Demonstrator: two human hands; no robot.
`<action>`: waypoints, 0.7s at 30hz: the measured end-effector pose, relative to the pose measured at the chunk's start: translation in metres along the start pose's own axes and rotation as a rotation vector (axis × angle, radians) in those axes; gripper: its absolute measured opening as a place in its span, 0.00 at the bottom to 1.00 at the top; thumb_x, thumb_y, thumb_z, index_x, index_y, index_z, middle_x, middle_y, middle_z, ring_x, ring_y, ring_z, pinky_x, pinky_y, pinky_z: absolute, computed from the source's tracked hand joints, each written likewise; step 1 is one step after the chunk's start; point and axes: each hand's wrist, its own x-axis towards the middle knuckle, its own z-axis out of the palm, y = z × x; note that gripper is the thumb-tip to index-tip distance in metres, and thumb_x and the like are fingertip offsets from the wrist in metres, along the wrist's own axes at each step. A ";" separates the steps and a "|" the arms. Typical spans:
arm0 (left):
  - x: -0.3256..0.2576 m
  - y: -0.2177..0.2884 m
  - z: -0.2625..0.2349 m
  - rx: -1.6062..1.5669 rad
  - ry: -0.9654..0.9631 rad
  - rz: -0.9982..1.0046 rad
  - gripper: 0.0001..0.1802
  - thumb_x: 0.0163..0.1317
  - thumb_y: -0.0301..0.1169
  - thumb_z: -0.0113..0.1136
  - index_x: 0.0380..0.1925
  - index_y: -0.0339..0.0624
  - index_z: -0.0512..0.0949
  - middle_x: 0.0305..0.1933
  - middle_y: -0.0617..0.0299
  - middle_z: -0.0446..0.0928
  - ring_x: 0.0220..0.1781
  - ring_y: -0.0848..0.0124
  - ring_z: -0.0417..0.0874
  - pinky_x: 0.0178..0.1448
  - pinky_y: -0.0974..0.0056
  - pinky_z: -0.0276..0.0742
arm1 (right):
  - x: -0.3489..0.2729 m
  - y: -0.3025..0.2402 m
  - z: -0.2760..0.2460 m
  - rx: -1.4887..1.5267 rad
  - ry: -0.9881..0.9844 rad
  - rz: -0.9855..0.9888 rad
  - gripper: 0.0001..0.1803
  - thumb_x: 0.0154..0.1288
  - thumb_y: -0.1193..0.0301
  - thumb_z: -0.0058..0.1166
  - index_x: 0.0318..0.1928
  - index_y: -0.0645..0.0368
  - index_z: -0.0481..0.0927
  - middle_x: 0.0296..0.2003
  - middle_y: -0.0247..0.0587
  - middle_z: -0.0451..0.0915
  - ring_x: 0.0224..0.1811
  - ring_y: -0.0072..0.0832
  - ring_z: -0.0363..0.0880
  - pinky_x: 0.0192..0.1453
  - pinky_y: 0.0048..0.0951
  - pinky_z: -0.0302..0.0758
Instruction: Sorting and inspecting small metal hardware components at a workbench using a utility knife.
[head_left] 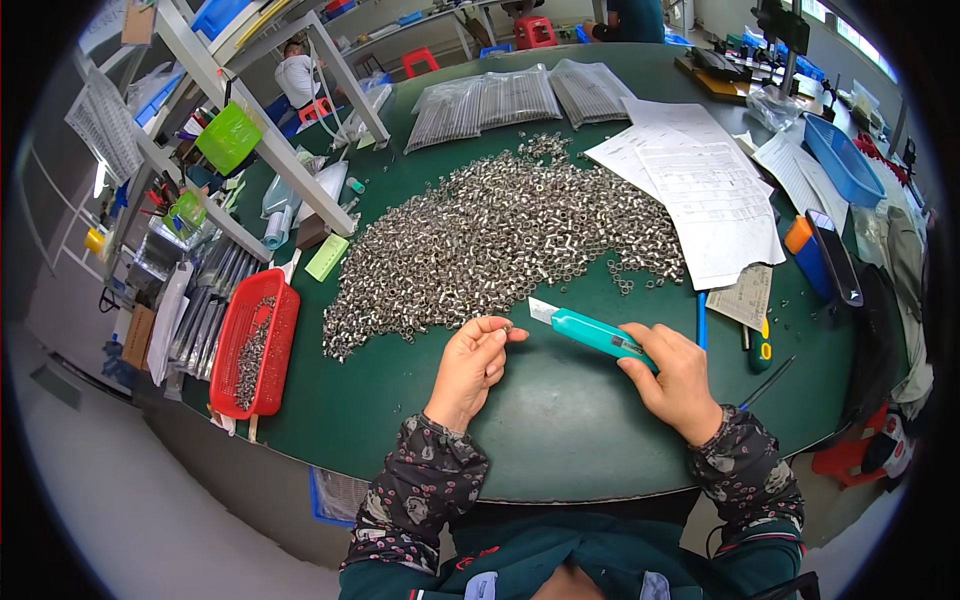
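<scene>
My right hand grips a teal utility knife, its blade out and pointing left toward my other hand. Pinched between the thumb and forefinger of my left hand is a small metal ring, partly covered by the fingertips. The blade tip and the ring are a short way apart. Just beyond both hands spreads a wide heap of small shiny metal rings on the green table.
A red basket at the left holds more small metal parts. Bagged metal rods lie at the back. To the right are paper sheets, a phone, a blue tray and a yellow-green handled tool. A shelf post rises at the left.
</scene>
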 end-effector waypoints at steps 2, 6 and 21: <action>0.001 -0.001 -0.001 0.021 -0.013 0.029 0.07 0.60 0.24 0.47 0.38 0.37 0.70 0.37 0.56 0.76 0.16 0.87 0.60 0.15 0.82 0.53 | 0.000 0.000 0.000 0.009 -0.012 0.009 0.14 0.50 0.69 0.56 0.40 0.56 0.74 0.21 0.40 0.68 0.22 0.36 0.70 0.24 0.33 0.65; 0.001 -0.001 -0.002 0.045 0.010 0.026 0.09 0.60 0.23 0.47 0.40 0.37 0.70 0.37 0.57 0.75 0.16 0.87 0.60 0.15 0.82 0.53 | 0.000 0.002 0.001 0.006 -0.021 0.007 0.15 0.49 0.69 0.56 0.39 0.57 0.75 0.20 0.40 0.68 0.22 0.36 0.70 0.25 0.33 0.66; 0.001 -0.002 -0.003 0.144 0.012 0.076 0.09 0.57 0.21 0.51 0.38 0.38 0.70 0.33 0.64 0.73 0.18 0.88 0.60 0.17 0.82 0.52 | -0.002 0.004 0.002 0.079 -0.136 0.035 0.14 0.51 0.67 0.55 0.38 0.57 0.75 0.20 0.41 0.71 0.22 0.38 0.71 0.25 0.35 0.67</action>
